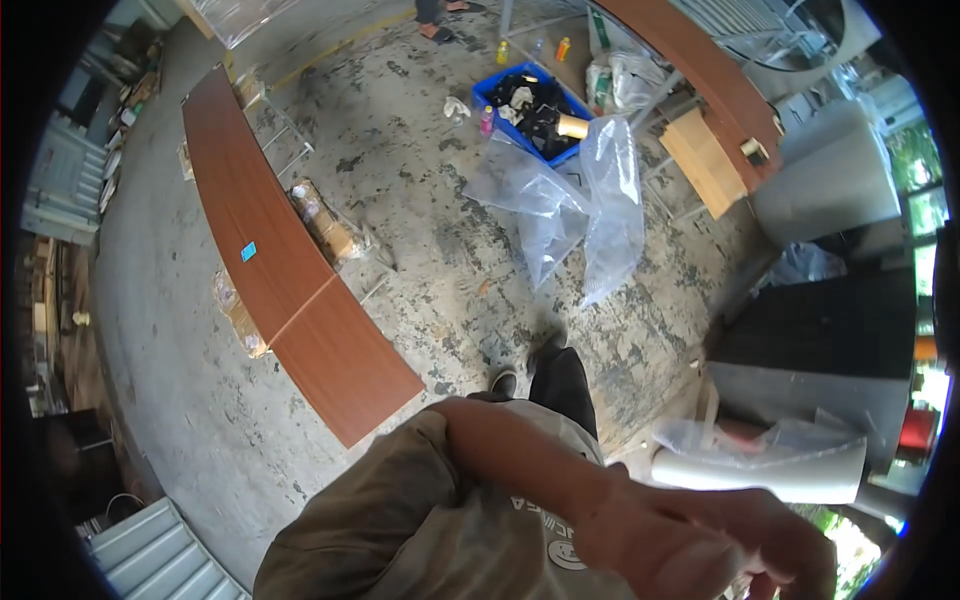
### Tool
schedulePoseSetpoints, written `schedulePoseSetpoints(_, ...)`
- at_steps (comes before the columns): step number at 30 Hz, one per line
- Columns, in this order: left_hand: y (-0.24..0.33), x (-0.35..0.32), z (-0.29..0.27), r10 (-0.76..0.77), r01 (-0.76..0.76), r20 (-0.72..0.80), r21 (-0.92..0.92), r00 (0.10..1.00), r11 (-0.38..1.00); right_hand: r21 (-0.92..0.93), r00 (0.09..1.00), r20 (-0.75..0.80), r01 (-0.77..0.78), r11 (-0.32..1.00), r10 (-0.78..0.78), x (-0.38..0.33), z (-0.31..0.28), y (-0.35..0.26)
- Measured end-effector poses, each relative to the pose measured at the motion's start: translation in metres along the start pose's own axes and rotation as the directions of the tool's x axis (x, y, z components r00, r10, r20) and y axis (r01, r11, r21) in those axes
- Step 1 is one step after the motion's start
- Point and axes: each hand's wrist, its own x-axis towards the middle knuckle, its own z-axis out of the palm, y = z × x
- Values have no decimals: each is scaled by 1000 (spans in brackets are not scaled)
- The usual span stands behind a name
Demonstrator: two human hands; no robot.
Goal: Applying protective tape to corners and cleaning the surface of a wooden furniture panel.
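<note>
My left arm reaches across the front of my body from the lower left, its sleeve pushed up to the elbow. Close to the camera at the lower right is my left hand [690, 535], blurred, with the fingers curled downward and partly cut off by the lower edge. Whatever lies within those fingers, if anything, stays hidden. Near the hand, at the right, lies a white roll [760, 476] with loose clear plastic film [740, 443] over it. I cannot see my right hand.
A long brown board [240, 200] on trestles stands at left, bearing a small blue item [249, 252]. Clear plastic sheets [610, 220] lie beside a blue crate [484, 93] of dark and white scraps. Another brown board [700, 70], a large grey roll [835, 180] and a person's feet [437, 34] are farther off.
</note>
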Motion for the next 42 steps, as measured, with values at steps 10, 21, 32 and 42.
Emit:
schedulePoseSetpoints(10, 110, 78, -190, -19, 32, -176, 68, 984, 997, -303, 913, 245, 392, 869, -327, 114, -295, -295)
schedulePoseSetpoints(21, 334, -165, -511, 451, 989, -892, 92, 30, 117, -204, 383, -173, 887, 413, -907, 131, -530, -769)
schedulePoseSetpoints(32, 441, -391, -752, 551, 960, -825, -243, -130, -138, -455, 452, -277, 716, 530, -848, 402, -486, -1053)
schedulePoseSetpoints(42, 426, -423, -797, 171, 985, -977, -103, -127, 138, -680, 507, -190, 549, 485, -840, 592, -460, -1172)
